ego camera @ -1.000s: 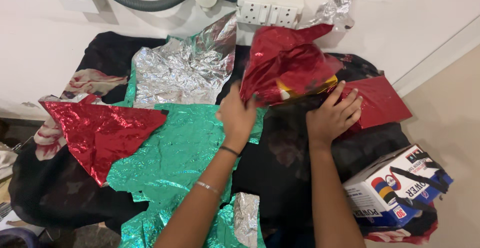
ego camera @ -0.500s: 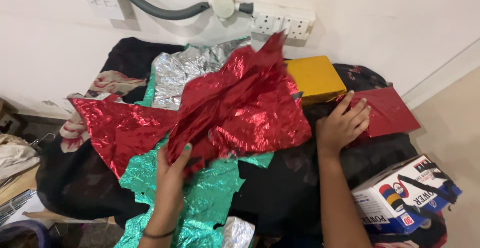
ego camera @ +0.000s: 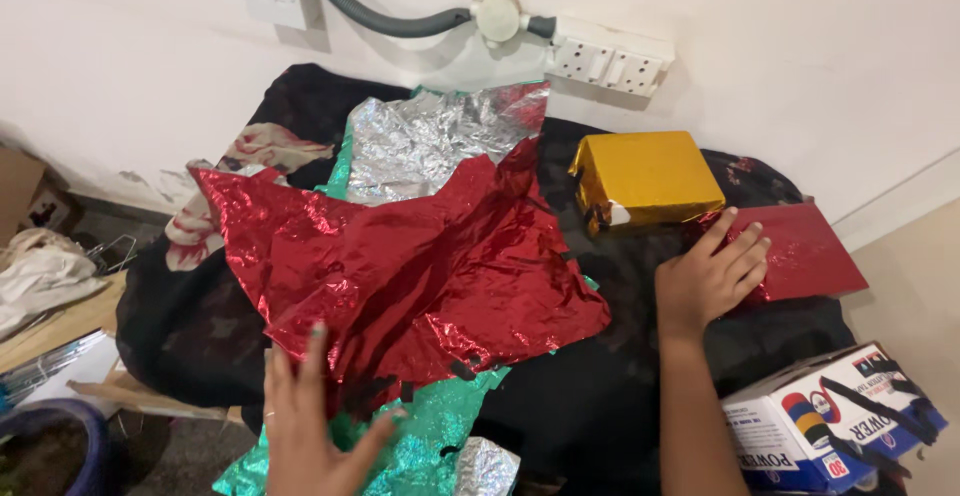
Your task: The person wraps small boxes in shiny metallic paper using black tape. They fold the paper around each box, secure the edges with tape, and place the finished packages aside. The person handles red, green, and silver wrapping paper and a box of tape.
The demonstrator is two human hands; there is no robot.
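Looking down from the head camera, the one view given: a large crumpled red foil sheet [ego camera: 410, 276] lies spread over the middle of a dark floral cloth [ego camera: 170, 326], and everything else is placed from it. At its near edge the left hand [ego camera: 305, 421] hovers with fingers spread wide and palm down, holding nothing, seemingly just above the sheet (contact cannot be confirmed). To the sheet's right, the right hand [ego camera: 712, 278] rests flat and open, fingers together, pressing a smooth red wrapped packet [ego camera: 805, 251], probably to keep it in place. Just beyond that hand, right of the sheet's far corner, sits a gold wrapped box [ego camera: 645, 178], apart from the red sheet.

Silver foil [ego camera: 430, 141] pokes out behind the sheet, and green foil [ego camera: 430, 436] shows under its near edge. A printed cardboard box [ego camera: 825, 421] sits at the far right, nearer the viewer.

Behind everything is a white wall with a socket strip [ego camera: 610, 58] and a grey corrugated hose [ego camera: 385, 18]. Left of the sheet, off the cloth, lie crumpled paper and clutter.
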